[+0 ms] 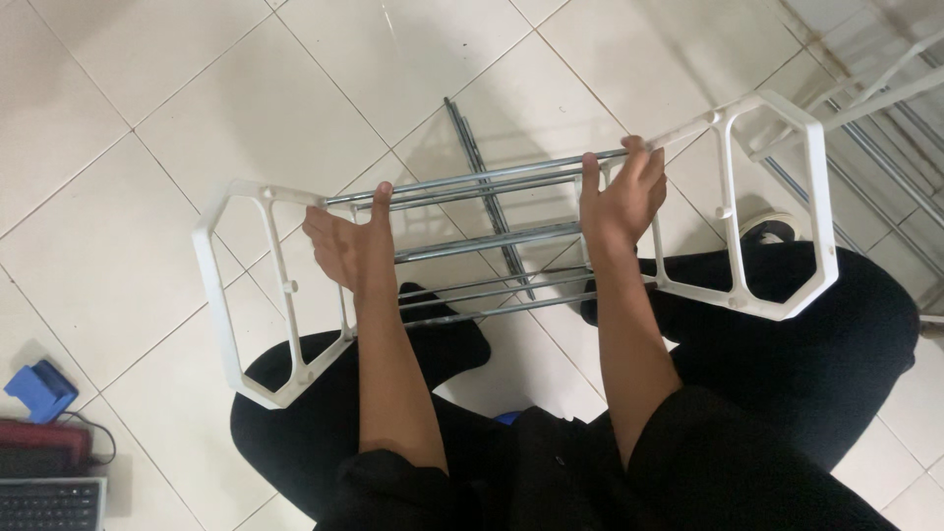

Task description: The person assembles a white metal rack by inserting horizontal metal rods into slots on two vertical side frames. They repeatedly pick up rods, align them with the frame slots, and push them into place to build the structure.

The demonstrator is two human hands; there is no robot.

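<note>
I hold a small rack above my lap: two white plastic hexagonal end frames, one on the left [218, 285] and one on the right [821, 226], joined by several grey metal rods [492, 177]. My left hand [346, 244] grips the top rods near the left frame. My right hand [621, 197] is wrapped over the top rods near the right frame. Lower rods [492, 241] run between my forearms. My legs in black trousers [846, 334] and black socks lie beneath the rack.
Loose metal rods [470, 147] lie on the cream tiled floor [246, 98] beyond the rack. A white wire rack [885, 98] stands at the upper right. At the lower left are a blue object [41, 388], a dark red case [39, 442] and a laptop keyboard [49, 503].
</note>
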